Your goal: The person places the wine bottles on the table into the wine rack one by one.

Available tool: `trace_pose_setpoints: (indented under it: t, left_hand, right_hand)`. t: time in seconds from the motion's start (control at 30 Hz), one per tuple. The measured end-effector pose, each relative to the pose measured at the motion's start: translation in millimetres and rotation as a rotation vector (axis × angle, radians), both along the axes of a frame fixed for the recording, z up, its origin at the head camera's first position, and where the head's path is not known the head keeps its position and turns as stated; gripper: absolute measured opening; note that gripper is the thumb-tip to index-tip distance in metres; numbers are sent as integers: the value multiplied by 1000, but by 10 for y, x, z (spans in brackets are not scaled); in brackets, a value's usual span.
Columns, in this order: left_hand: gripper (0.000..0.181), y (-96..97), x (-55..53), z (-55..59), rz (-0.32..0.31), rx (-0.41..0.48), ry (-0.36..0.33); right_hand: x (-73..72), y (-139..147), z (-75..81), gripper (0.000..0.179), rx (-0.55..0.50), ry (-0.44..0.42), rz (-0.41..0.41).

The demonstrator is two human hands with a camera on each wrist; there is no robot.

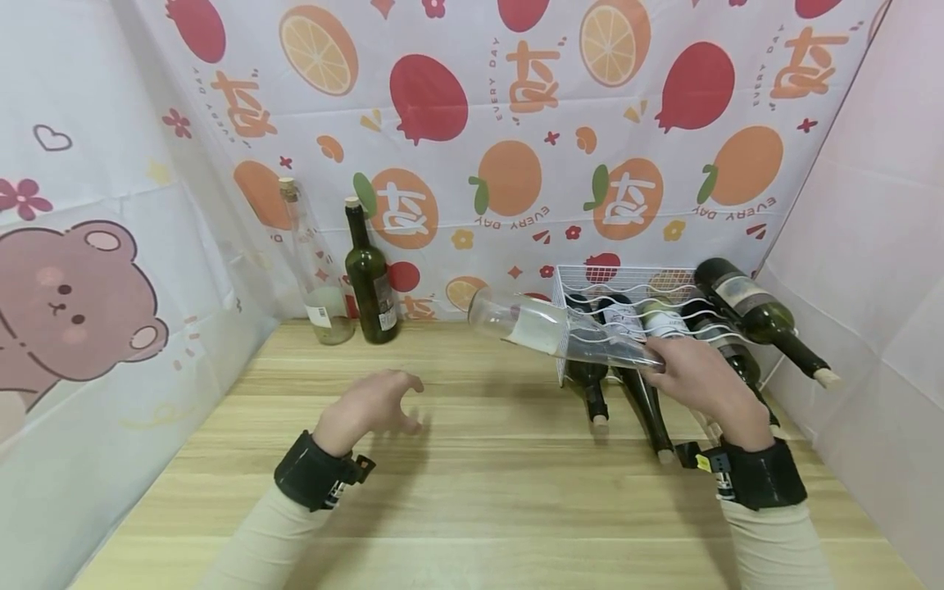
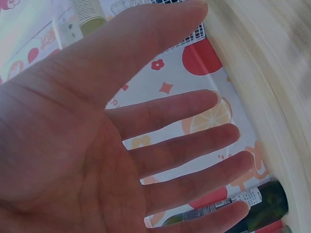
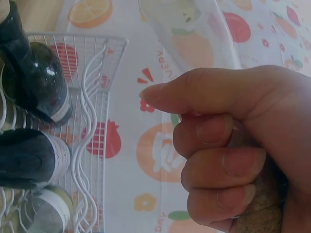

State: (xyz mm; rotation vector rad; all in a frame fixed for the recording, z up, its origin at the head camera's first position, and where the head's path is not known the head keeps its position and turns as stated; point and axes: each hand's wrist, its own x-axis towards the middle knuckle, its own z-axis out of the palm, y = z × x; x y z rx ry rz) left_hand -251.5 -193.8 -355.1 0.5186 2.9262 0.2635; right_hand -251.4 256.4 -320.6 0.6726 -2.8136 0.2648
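Note:
In the head view a clear glass bottle (image 1: 542, 328) with a pale label is held nearly level, its base toward the left. My right hand (image 1: 704, 385) grips it by the neck; in the right wrist view, the curled fingers (image 3: 218, 165) wrap the neck and a cork (image 3: 260, 221) shows below them. Behind the bottle stands a white wire rack (image 1: 627, 283) holding several bottles; the held bottle hides part of it. My left hand (image 1: 372, 410) hovers over the wooden table with nothing in it. In the left wrist view its fingers (image 2: 189, 150) are spread.
At the back left, a corked clear bottle (image 1: 324, 303) stands beside a dark green bottle (image 1: 372, 287). Another green bottle (image 1: 760, 307) lies on the rack's right top, its neck pointing to the front right. Printed cloth (image 1: 457, 188) backs the wooden table (image 1: 472, 492).

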Motion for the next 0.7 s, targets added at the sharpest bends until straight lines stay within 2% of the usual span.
trace_pose_setpoints:
  t: [0.37, 0.7]
  left_hand:
    - [62, -12, -1, 8, -5, -12, 5]
    - [61, -12, -3, -13, 3, -8, -4]
  right_hand:
    - [-8, 228, 33, 21, -31, 26, -29]
    - [-19, 349, 47, 23, -12, 45, -49]
